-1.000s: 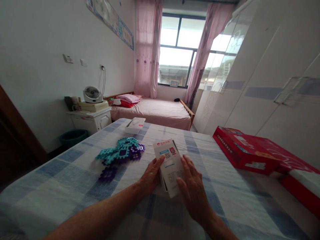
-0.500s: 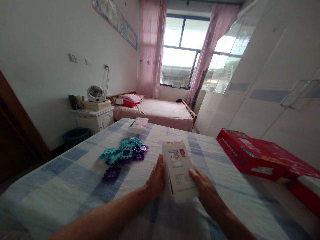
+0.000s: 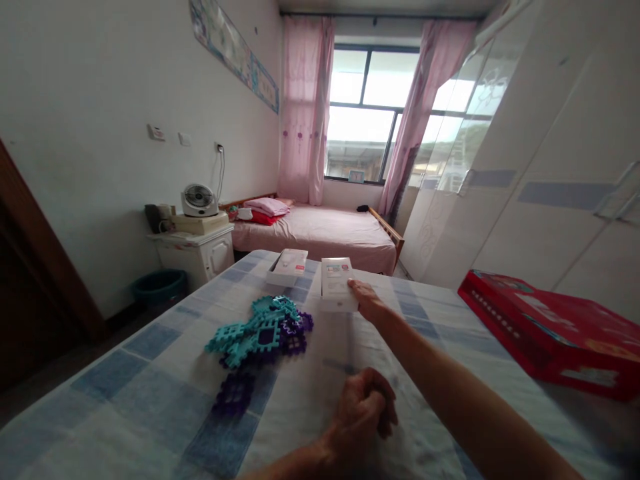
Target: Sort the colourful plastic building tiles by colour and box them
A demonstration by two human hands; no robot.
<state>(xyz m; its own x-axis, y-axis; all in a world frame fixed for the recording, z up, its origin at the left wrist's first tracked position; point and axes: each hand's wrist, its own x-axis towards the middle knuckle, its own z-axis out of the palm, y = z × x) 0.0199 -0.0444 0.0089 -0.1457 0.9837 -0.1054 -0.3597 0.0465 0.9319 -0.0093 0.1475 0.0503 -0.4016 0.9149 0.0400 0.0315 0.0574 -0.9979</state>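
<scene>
My right hand (image 3: 367, 301) is stretched out across the bed and grips the right side of a white box (image 3: 336, 283) with print and a label on top. Beside it on the left sits another white box (image 3: 289, 268), its lid slightly askew. Close to me, my left hand (image 3: 364, 403) is curled just above the checked cloth, with nothing visible in its fingers. Left of both hands lies a heap of turquoise interlocking plastic pieces (image 3: 253, 333) with notched edges. Purple pieces (image 3: 235, 393) of the same kind lie under and in front of them.
A large red box (image 3: 545, 327) lies at the right of the blue-and-white checked cloth (image 3: 150, 347). Beyond the far edge are a pink bed (image 3: 320, 230) and a nightstand (image 3: 200, 250) bearing a small fan (image 3: 199, 199). A wardrobe (image 3: 545, 147) stands on the right.
The printed white box has moved away from me to the far edge, beside the other box, in my right hand. My left hand has let go of it and drawn back, curling.
</scene>
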